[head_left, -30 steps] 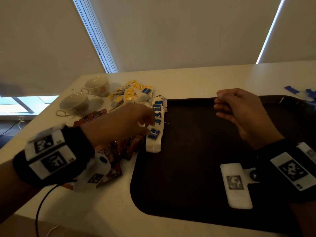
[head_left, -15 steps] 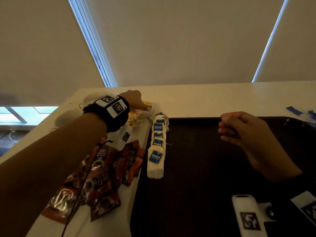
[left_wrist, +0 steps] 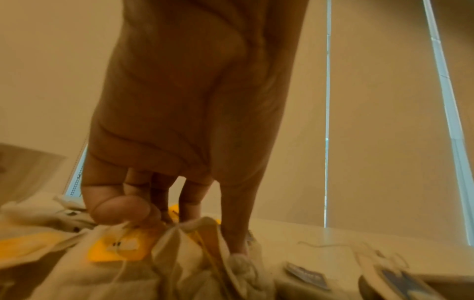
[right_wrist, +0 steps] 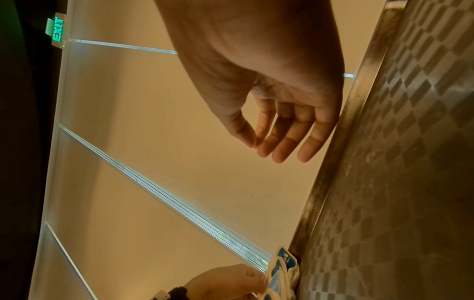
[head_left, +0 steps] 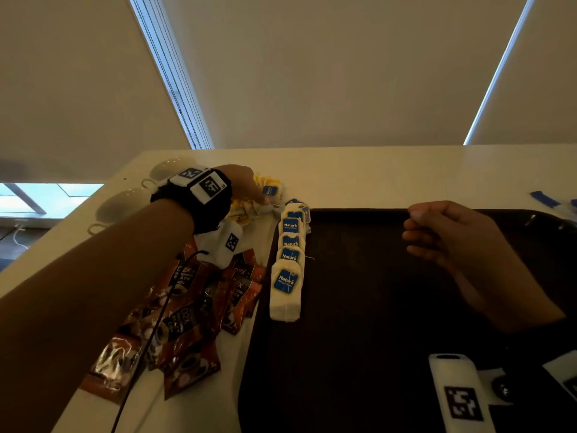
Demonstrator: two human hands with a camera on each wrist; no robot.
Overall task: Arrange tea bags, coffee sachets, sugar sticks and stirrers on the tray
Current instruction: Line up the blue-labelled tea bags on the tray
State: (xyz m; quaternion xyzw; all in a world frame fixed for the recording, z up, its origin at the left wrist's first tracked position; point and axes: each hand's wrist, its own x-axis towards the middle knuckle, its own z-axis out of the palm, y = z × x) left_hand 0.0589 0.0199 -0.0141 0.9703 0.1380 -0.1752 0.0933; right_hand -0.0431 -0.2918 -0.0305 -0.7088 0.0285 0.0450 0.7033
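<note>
Fingers (left_wrist: 110,211) of the left hand (head_left: 242,182) are curled down into the tea bag pile (head_left: 249,207) at upper left, pinching one crumpled bag. Loosely curled and holding nothing, the right hand (head_left: 449,232) is raised over the dark tray (head_left: 374,339). Blue-tagged tea bags (head_left: 288,260) are lined along the tray's left edge, coffee sachets (head_left: 187,323) beside it on the white table (head_left: 374,176).

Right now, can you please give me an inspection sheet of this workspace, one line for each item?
Surface: pale table carrying a dark tray.
Job's things: row of blue-label tea bags on tray's left edge; loose tea bag pile; coffee sachets off tray.
Clutter: two cups; blue items, unclear.
Grips: left hand pinches pile bags; right hand holds nothing.
Cables: black wrist cable.
Surroundings: window blinds.
</note>
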